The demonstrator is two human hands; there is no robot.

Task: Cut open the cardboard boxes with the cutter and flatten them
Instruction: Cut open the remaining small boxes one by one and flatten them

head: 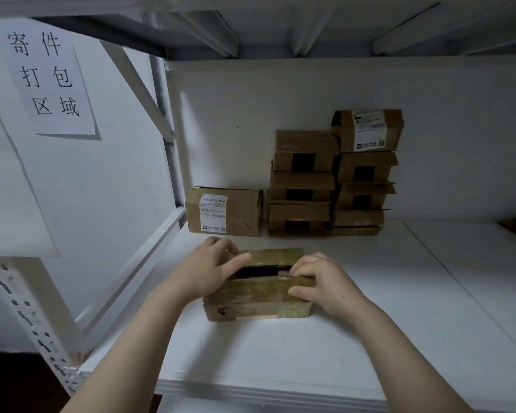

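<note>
The left hand [209, 263] and right hand [322, 281] grip the box [259, 293] at its parted top seam. Spreading both flaps evenly should avoid tearing.

Parcel packing area: white metal shelving [370, 293], stacked labelled boxes [334, 177], wall sign [46, 79].

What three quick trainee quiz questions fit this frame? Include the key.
1. True or false: the left hand and the right hand both touch the front box.
2. The front box's top seam is: A taped shut; B parted, showing a dark gap; C covered by a label.
3. Is a cutter visible anywhere?
Key: 1 true; 2 B; 3 no.
</note>
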